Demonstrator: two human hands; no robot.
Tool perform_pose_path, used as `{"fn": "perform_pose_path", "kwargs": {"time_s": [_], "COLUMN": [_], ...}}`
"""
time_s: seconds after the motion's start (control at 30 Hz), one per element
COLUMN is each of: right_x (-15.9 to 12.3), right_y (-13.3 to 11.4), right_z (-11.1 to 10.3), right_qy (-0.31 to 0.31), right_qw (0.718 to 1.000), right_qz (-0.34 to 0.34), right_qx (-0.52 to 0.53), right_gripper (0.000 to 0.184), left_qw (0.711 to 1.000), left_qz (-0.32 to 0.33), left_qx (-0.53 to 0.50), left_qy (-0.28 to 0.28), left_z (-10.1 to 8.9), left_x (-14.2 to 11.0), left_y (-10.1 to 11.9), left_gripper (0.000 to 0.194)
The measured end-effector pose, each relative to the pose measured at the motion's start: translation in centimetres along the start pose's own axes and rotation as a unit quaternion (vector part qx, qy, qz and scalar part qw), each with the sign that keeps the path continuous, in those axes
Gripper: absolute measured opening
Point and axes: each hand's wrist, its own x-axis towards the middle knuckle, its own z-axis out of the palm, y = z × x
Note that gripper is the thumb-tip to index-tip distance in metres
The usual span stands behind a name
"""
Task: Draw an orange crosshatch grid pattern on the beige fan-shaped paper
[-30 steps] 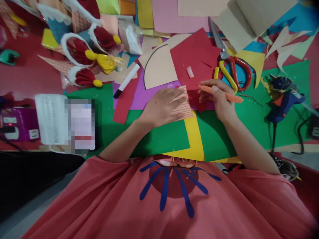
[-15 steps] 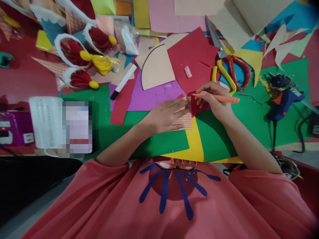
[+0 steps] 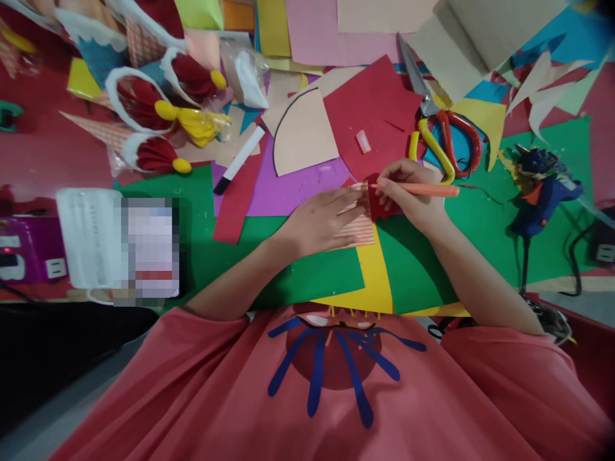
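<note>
My left hand (image 3: 319, 221) lies flat with fingers spread, pressing on a small light sheet with red-orange stripes (image 3: 359, 233). Between the thumb and fingers of my right hand (image 3: 410, 192) is an orange marker pen (image 3: 435, 190). Its tip meets the upper right edge of the striped sheet. Some dark red paper (image 3: 381, 208) shows beneath my right fingers. Just above both hands are a beige fan-shaped piece with a black curved edge (image 3: 307, 134) and a red sheet (image 3: 372, 109) bearing a small pink piece (image 3: 363, 141).
Large scissors (image 3: 444, 144) with red and yellow handles lie beyond my right hand. A blue glue gun (image 3: 541, 205) with its cord is at the right. Left are a white-and-black marker (image 3: 240, 160), a blurred phone (image 3: 151, 250) and several decorated cones (image 3: 154, 152). Green sheets (image 3: 307, 278) cover the front.
The striped sheet's right edge has tilted slightly under my left hand. My right hand and the orange marker pen have shifted only a little. The whole view has moved slightly.
</note>
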Motion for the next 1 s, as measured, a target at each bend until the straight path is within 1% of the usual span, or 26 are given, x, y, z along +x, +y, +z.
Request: {"fn": "perform_pose_path", "kwargs": {"time_s": [0.1, 0.17, 0.23, 0.37, 0.5, 0.6, 0.7, 0.83, 1.0], "right_x": [0.6, 1.1, 1.6, 2.2, 2.3, 2.3, 2.1, 2.0, 2.0], "right_y": [-0.4, -0.4, -0.2, 0.8, 1.3, 1.3, 1.1, 0.8, 0.7], "right_z": [0.0, 0.0, 0.3, 0.9, 1.3, 1.5, 1.6, 1.5, 1.4], "right_qy": [-0.021, -0.015, 0.006, 0.069, 0.103, 0.105, 0.101, 0.094, 0.086], "right_qw": [0.999, 0.999, 1.000, 0.993, 0.982, 0.978, 0.979, 0.978, 0.974], "right_qz": [0.027, 0.032, 0.018, -0.048, -0.069, -0.082, -0.081, -0.083, -0.080], "right_qx": [0.012, 0.005, -0.013, -0.079, -0.143, -0.163, -0.160, -0.168, -0.194], "right_gripper": [0.019, 0.019, 0.021, 0.032, 0.039, 0.040, 0.041, 0.039, 0.039], "left_qw": [1.000, 1.000, 1.000, 1.000, 1.000, 1.000, 1.000, 0.999, 0.999], "left_qz": [-0.009, -0.014, -0.017, -0.012, -0.020, -0.024, -0.019, -0.014, -0.016], "left_qx": [0.008, 0.015, 0.022, 0.025, 0.008, -0.004, 0.002, 0.006, 0.001], "left_qy": [-0.007, -0.010, -0.008, 0.003, 0.016, 0.019, 0.024, 0.034, 0.028], "left_z": [-0.1, -0.3, -0.5, -0.6, -0.2, -0.1, 0.1, 0.4, 0.5], "left_x": [0.3, 0.5, 0.7, 0.8, 0.7, 0.5, 0.3, 0.2, 0.1], "left_y": [0.1, 0.4, 0.6, 0.8, 0.8, 0.7, 0.7, 0.7, 0.6], "left_gripper": [0.046, 0.046, 0.046, 0.042, 0.042, 0.046, 0.049, 0.051, 0.052]}}
